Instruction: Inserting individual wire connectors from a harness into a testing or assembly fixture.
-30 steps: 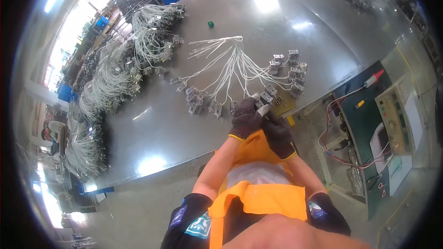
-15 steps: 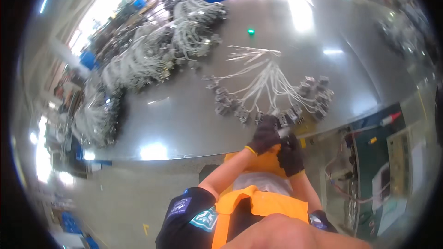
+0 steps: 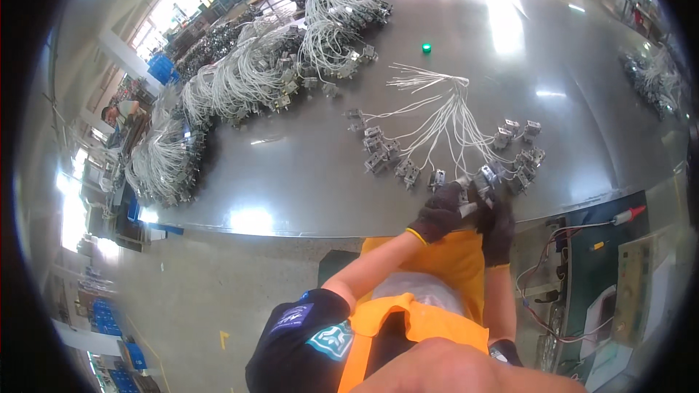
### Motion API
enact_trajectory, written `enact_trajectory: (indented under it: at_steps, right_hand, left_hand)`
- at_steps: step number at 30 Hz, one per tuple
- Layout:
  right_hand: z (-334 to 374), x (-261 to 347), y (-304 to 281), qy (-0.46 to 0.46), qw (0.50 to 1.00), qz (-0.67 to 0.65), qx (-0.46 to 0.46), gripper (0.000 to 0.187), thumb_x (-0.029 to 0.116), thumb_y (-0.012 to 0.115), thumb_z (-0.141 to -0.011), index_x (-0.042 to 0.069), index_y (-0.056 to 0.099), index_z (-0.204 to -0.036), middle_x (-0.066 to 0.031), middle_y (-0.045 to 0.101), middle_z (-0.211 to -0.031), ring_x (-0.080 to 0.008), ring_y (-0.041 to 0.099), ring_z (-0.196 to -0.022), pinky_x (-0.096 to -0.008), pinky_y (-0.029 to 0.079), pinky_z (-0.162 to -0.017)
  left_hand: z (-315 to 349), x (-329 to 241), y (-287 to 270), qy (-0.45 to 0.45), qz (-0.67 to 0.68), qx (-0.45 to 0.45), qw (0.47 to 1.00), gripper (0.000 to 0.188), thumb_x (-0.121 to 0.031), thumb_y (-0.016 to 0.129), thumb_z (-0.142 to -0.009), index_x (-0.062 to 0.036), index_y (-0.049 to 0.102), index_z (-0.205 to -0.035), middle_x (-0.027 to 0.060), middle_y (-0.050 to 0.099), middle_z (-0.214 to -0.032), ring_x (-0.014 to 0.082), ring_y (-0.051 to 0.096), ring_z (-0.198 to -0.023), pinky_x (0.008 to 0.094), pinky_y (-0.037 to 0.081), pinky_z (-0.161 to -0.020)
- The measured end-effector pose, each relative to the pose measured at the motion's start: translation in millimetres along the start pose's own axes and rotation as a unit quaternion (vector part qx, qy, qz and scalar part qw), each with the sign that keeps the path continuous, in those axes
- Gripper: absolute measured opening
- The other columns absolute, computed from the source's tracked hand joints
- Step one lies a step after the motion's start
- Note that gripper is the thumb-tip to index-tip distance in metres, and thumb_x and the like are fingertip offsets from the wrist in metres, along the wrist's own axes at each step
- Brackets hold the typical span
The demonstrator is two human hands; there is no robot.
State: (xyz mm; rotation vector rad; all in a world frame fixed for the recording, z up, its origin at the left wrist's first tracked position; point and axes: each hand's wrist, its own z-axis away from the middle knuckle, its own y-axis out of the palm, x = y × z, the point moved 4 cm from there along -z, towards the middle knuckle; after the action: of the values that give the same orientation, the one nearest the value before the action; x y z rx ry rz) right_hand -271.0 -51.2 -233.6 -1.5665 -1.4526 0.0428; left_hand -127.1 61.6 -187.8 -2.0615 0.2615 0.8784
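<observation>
From the left, I see heaped wire bundles (image 3: 240,84), then the left hand (image 3: 441,212) and right hand (image 3: 498,229), both partly curled at near metal blocks (image 3: 490,174) (they obstruct my view; I can't tell what's gripped), then a red-tipped probe (image 3: 629,215).

The left arm (image 3: 375,268) slants up and the right arm (image 3: 501,306) goes almost straight up. The dark-gloved left hand (image 3: 440,215) and right hand (image 3: 497,230) are close together, right of the middle.
</observation>
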Motion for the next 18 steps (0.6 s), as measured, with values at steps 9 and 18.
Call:
enact_trajectory:
  at_steps: [9, 18]
  right_hand:
    - [36.9, 51.7, 19.0, 0.232, 0.898, -0.362, 0.088, 0.021, 0.017, 0.055, -0.097, 0.007, 0.058, -0.116, -0.0065, 0.067, -0.102, -0.0129, 0.063, -0.072, -0.025, 0.05, -0.06]
    - [18.8, 83.1, -6.8, 0.052, 0.952, -0.295, -0.064, 0.014, 0.002, 0.055, -0.093, 0.005, 0.068, -0.096, -0.0084, 0.064, -0.099, -0.0186, 0.063, -0.08, -0.0327, 0.05, -0.065]
  left_hand:
    - [-18.7, -13.8, -14.8, -0.046, 0.085, 0.145, 0.985, 0.045, -0.029, 0.071, -0.086, -0.0047, 0.058, -0.122, 0.0182, 0.066, -0.102, 0.0317, 0.064, -0.097, 0.0396, 0.049, -0.087]
    - [-17.7, -19.5, -19.7, 0.006, 0.039, 0.032, 0.999, 0.042, -0.031, 0.069, -0.086, -0.0034, 0.06, -0.117, 0.0181, 0.067, -0.1, 0.0331, 0.064, -0.094, 0.0393, 0.049, -0.084]
